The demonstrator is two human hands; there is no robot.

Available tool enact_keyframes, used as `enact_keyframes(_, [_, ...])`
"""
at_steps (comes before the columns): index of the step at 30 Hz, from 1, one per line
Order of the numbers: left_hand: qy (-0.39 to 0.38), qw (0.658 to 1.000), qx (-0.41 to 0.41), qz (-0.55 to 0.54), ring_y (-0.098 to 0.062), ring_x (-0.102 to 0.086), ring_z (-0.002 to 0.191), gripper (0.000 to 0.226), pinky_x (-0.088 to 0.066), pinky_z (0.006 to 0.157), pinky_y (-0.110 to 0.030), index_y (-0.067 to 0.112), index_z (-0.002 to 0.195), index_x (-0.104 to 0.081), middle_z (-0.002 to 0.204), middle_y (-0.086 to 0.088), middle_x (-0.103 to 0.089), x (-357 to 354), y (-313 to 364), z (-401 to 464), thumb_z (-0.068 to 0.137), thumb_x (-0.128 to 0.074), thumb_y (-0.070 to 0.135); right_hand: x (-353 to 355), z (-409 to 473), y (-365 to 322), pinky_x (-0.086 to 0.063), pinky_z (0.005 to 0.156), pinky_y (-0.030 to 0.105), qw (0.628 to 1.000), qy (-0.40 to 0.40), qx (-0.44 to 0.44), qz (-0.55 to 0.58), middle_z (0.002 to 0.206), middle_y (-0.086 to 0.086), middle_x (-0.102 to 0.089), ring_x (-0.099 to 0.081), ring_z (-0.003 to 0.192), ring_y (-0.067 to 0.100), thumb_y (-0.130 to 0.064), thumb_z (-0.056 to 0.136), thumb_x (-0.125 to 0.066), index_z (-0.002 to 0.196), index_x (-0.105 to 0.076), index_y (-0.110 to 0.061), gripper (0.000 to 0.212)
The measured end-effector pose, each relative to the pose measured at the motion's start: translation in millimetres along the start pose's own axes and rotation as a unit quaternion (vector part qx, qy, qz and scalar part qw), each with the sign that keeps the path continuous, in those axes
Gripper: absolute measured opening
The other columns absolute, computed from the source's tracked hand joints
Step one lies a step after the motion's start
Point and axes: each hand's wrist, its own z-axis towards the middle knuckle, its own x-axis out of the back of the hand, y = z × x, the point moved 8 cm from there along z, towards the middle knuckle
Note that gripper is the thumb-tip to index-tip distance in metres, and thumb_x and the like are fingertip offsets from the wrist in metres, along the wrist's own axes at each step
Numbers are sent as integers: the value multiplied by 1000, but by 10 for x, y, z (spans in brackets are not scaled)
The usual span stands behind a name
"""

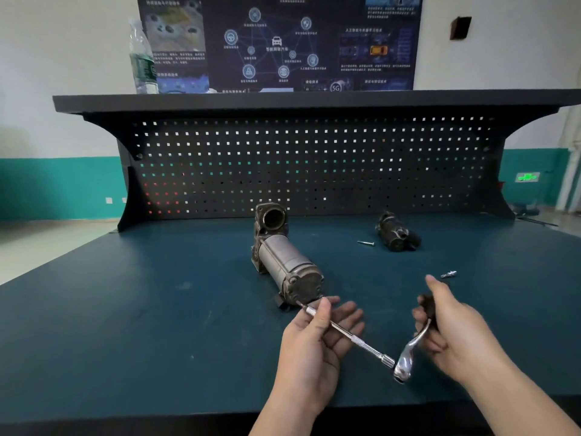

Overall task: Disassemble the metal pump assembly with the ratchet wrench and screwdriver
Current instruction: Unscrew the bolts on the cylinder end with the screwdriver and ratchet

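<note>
The grey metal pump body (284, 261) lies on its side in the middle of the blue-green bench top, its round end cap facing me. A ratchet wrench (408, 350) with a long extension bar (349, 336) reaches to the lower edge of that end cap. My left hand (314, 344) steadies the extension bar between thumb and fingers, palm up. My right hand (452, 328) grips the wrench's dark handle, index finger stretched out. A removed dark pump part (396, 232) rests further back to the right.
A loose long screw (365, 243) lies left of the dark part, and a small bolt (449, 274) sits near my right fingertip. A black pegboard (314, 165) and shelf rise at the bench's back, with a plastic water bottle (143, 58) on the shelf.
</note>
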Motion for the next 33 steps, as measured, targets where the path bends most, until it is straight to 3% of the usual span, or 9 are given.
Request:
enact_keyframes(3, [-5, 999, -37, 4, -35, -71, 82, 17, -59, 64, -37, 1, 88, -53, 87, -27, -70, -126, 50, 71, 79, -57, 14, -46, 37, -228, -38, 52, 26, 974, 44, 132, -177, 62, 2, -54, -50, 51, 20, -31, 95, -53, 92, -54, 1, 33])
enact_keyframes(7, [-38, 995, -93, 20, -28, -72, 81, 9, -59, 69, -34, 6, 85, -50, 86, -21, -71, -536, 269, 288, 93, -48, 8, -533, -360, -610, -24, 92, 38, 785, 50, 426, -447, 108, -6, -51, -37, 118, 20, -55, 88, -46, 110, -57, -29, 36])
enact_keyframes(10, [-67, 992, -108, 10, -28, -71, 84, 8, -59, 76, -36, 6, 84, -51, 86, -19, -72, -744, 410, 397, 90, -52, 12, -818, -552, -710, -27, 89, 30, 676, -66, 547, -489, 83, -19, -57, -41, 96, 1, -66, 84, -39, 102, -59, -32, 44])
enact_keyframes(15, [-69, 976, -150, 140, -26, -70, 92, 24, -58, 68, -32, 10, 102, -55, 102, -14, -70, -706, 666, 380, 80, -64, 17, -905, -401, -918, -37, 59, 14, 655, -221, 528, -494, 56, -20, -49, -48, 60, -6, -60, 87, -50, 99, -63, -30, 35])
enact_keyframes(17, [-34, 873, -283, 395, -14, -65, 100, 43, -55, 79, -24, 30, 122, -45, 122, 4, -56, -693, 983, 304, 86, -64, 16, -965, -306, -1012, -37, 59, 15, 638, -232, 505, -532, 62, -17, -57, -50, 60, -3, -53, 86, -57, 93, -70, -27, 30])
enact_keyframes(20, [-140, 514, -390, 751, -5, -48, 110, 39, -40, 92, -20, 41, 130, -38, 118, 16, -47, -1019, 961, 128, 95, -49, 31, -1020, -229, -1093, -42, 59, 23, 649, -264, 447, -557, 65, -12, -63, -53, 60, 6, -54, 78, -62, 85, -72, -32, 26])
enact_keyframes(22, [-177, 383, -357, 833, -7, -50, 89, 21, -37, 74, -22, 33, 104, -47, 92, 15, -53, -1054, 809, 97, 97, -30, 43, -1074, -315, -1160, -43, 57, 22, 654, -305, 440, -534, 67, -9, -65, -54, 61, 8, -59, 72, -61, 80, -73, -33, 30])
enact_keyframes(25, [-191, 402, -303, 843, -8, -41, 60, 32, -31, 55, -26, 29, 74, -29, 68, 8, -43, -1007, 791, 55, 93, -16, 51, -1104, -427, -1225, -41, 54, 21, 660, -360, 411, -516, 70, -4, -67, -54, 60, 11, -60, 69, -64, 80, -74, -38, 27])
enact_keyframes(33, [-232, 464, -254, 816, -14, -38, 57, 51, -35, 56, -32, 26, 70, -29, 64, 4, -44, -973, 640, 15, 74, -2, 69, -1000, -512, -1112, -32, 44, 13, 667, -397, 366, -514, 53, -5, -55, -41, 42, 5, -45, 77, -71, 77, -75, -37, 9])
